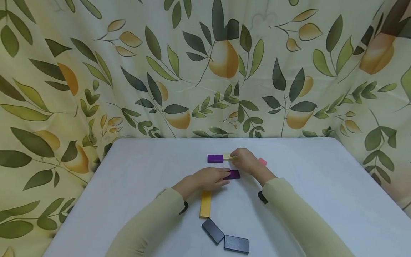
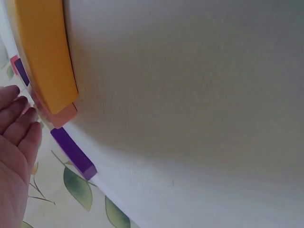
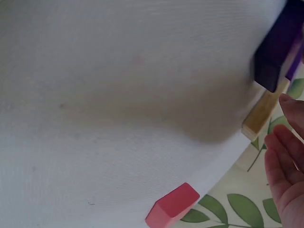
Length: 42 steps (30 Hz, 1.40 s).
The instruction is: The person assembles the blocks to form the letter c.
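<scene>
My left hand (image 1: 212, 178) reaches over the row of blocks, its fingers straight and close to a dark purple block (image 1: 234, 174). In the left wrist view, a salmon block (image 2: 66, 116) shows past the end of a yellow-orange block (image 2: 47, 57), beside the fingers. My right hand (image 1: 244, 160) is at the right end of a pale wooden block (image 1: 226, 157). Its thumb and fingers stand apart in the right wrist view, with the wooden block (image 3: 261, 114) near their tips; contact is unclear. A bright purple block (image 1: 215, 159) adjoins the wooden one on the left.
Behind the right hand lies a pink block (image 1: 262, 161), partly hidden. Nearer me, two dark grey blocks (image 1: 213, 231) meet at a corner, one touching the yellow block (image 1: 205, 205). A white table (image 1: 144, 171) carries everything; a leaf-patterned cloth (image 1: 199, 107) hangs behind.
</scene>
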Each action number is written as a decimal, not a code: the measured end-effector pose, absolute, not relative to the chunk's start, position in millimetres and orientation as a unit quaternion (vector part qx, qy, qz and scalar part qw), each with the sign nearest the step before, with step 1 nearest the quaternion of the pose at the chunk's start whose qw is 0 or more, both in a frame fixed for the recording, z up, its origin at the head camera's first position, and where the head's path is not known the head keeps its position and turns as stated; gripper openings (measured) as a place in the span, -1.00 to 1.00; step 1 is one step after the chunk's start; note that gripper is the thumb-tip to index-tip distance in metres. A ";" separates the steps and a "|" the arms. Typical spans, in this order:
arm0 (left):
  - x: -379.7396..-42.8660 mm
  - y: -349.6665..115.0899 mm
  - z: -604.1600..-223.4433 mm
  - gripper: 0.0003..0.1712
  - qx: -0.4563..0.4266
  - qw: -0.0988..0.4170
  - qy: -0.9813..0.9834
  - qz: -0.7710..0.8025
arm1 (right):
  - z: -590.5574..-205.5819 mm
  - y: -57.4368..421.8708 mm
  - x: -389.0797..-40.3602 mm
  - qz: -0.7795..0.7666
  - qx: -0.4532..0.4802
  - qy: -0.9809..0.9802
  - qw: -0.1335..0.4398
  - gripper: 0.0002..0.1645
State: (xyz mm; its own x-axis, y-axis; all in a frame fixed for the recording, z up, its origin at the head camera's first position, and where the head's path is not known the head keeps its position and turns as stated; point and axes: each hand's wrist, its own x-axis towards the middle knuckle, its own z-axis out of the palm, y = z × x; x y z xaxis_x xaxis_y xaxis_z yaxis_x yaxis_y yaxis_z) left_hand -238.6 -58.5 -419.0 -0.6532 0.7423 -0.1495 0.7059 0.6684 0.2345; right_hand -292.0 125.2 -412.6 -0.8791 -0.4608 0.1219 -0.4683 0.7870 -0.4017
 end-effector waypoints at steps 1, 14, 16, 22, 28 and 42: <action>-238.6 -58.5 -419.1 -0.45 0.399 0.117 0.906 0.080 | -413.9 124.8 -292.5 0.209 0.252 -0.945 0.011 -0.76; -236.1 -52.4 -416.4 -0.47 0.423 0.111 0.895 0.084 | -415.8 112.8 -300.2 0.171 0.251 -0.953 0.008 -0.78; -236.0 -51.8 -416.3 -0.46 0.423 0.111 0.896 0.079 | -415.3 110.6 -301.3 0.168 0.250 -0.954 0.004 -0.77; -237.6 -49.8 -415.7 -0.45 0.418 0.129 0.896 0.078 | -422.2 108.9 -303.6 0.156 0.245 -0.957 -0.003 -0.78; -241.7 -50.0 -418.7 -0.44 0.417 0.130 0.896 0.078 | -424.0 114.4 -301.4 0.158 0.239 -0.958 0.007 -0.80; -242.5 -50.8 -417.8 -0.42 0.405 0.142 0.899 0.087 | -413.2 137.5 -286.3 0.159 0.217 -0.963 -0.006 -0.83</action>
State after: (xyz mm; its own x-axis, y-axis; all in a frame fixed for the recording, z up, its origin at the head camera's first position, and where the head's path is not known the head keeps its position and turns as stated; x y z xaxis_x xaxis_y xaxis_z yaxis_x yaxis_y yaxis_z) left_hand -242.5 -50.8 -417.8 -0.6319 0.7524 -0.1858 0.7030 0.6574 0.2712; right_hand -286.3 137.5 -413.2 -0.9053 -0.4206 0.0586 -0.4171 0.8547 -0.3091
